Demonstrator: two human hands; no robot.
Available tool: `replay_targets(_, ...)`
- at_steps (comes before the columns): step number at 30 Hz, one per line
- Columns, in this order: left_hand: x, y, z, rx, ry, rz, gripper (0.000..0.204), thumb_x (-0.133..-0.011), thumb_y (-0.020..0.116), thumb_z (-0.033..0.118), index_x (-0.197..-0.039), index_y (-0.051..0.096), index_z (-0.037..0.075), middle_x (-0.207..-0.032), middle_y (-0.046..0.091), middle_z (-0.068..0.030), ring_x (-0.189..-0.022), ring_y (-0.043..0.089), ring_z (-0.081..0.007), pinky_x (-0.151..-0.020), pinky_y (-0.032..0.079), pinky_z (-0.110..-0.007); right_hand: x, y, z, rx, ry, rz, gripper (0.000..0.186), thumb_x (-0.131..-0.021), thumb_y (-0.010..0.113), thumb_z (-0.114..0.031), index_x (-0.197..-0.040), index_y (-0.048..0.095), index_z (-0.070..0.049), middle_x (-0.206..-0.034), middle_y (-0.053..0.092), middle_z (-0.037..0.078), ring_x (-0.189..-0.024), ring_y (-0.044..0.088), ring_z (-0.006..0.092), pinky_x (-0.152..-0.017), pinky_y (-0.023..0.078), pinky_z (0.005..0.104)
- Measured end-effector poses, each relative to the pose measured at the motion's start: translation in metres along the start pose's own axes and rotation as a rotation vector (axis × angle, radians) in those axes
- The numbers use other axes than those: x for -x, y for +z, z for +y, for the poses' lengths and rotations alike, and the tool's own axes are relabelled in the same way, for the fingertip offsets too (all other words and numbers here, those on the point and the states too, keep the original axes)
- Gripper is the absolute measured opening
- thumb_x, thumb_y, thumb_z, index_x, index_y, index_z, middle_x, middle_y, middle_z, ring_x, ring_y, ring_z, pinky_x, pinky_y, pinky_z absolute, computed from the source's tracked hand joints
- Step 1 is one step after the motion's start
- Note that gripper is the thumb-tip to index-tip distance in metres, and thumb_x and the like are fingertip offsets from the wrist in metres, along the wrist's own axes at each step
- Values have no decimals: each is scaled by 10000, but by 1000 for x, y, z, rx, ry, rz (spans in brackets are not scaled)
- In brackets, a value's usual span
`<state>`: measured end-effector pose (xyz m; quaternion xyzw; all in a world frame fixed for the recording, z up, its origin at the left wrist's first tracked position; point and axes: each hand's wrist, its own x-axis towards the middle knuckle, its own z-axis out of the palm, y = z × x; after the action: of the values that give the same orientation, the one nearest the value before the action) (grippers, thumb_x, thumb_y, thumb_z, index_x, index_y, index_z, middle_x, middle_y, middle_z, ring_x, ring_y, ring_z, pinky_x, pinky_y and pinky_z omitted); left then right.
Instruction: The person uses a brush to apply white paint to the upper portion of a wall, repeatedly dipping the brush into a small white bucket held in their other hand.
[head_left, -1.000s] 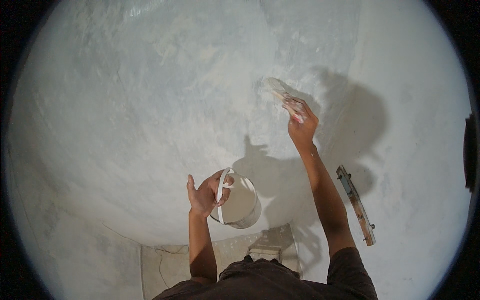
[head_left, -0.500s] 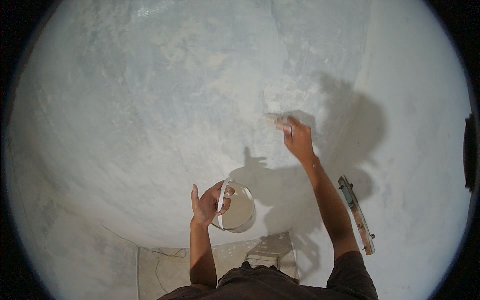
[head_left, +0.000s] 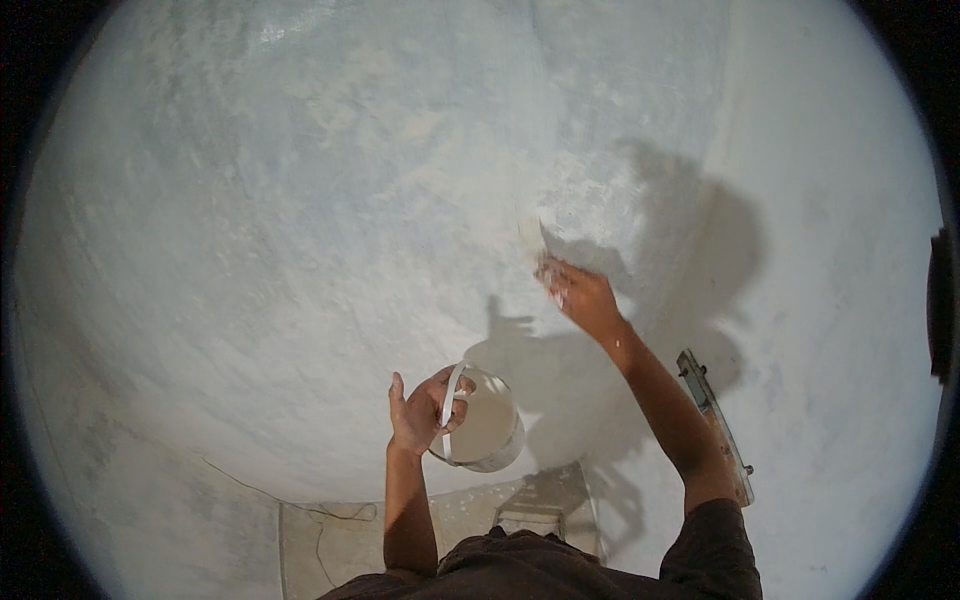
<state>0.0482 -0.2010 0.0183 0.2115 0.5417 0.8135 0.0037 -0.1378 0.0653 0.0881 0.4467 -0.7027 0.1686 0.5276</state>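
Observation:
My left hand has its fingers hooked round the white handle of a bucket, its thumb sticking out. The bucket hangs tilted toward me, and its inside looks pale beige. Up and to the right, my right hand is closed on a flat, pale-ended hand tool. The tool's end lies against the patchy grey-white wall. Blur and my fingers hide the tool's grip, so its exact kind is unclear. Whitish smears mark my right fingers.
A long narrow bar with bolt-like knobs sits beside my right forearm, which partly covers it. A thin dark cable runs along the lower left. At the far right edge is a dark object. Shadows fall across the wall.
My right hand has moved slightly down and left, with the tool now angled upward. My left hand and the bucket have shifted slightly right. More of the long bar is now covered by my forearm.

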Motion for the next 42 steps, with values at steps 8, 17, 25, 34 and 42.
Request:
replay_targets(8,-2,3,1,37,-31,-2,1172,-739,212,959,-1220,481,-75,-919,561,-61,-509,474,-112,-381,243,-231,-64,-24,4,-79,196,-54,297,-792,635,14,-1060,707,-95,-1057,693,90,-805,703,264,-723,584,371)
replay_targets(17,0,4,5,-63,-30,8,1229,-753,183,947,-1288,436,-130,-917,520,-74,-491,428,-117,-394,277,-245,-105,-36,13,108,-86,200,262,-813,716,-116,-1075,713,-104,-1137,694,61,-928,706,219,-734,596,345)
replay_targets(25,-1,4,3,-30,-23,10,1133,-760,199,944,-1194,502,-58,-890,550,-53,-530,476,-116,-391,256,-236,-22,-15,-21,-103,210,-342,186,-862,623,-12,-1008,726,-63,-1073,712,127,-844,715,284,-738,585,375)
replay_targets(34,-1,-6,-1,-60,-15,-32,1148,-746,188,959,-1173,503,-59,-775,541,-48,-509,467,-110,-389,260,-238,-164,-87,-2,-96,179,190,231,-857,626,-27,-1059,710,-102,-1115,708,88,-902,710,244,-791,575,347)
replay_targets(42,-3,1,4,-32,-15,-11,1159,-752,215,954,-1194,484,-83,-834,562,-63,-512,478,-106,-381,257,-232,13,0,10,82,42,-151,232,-817,694,-80,-1037,730,-144,-1122,700,38,-858,719,179,-630,586,342)
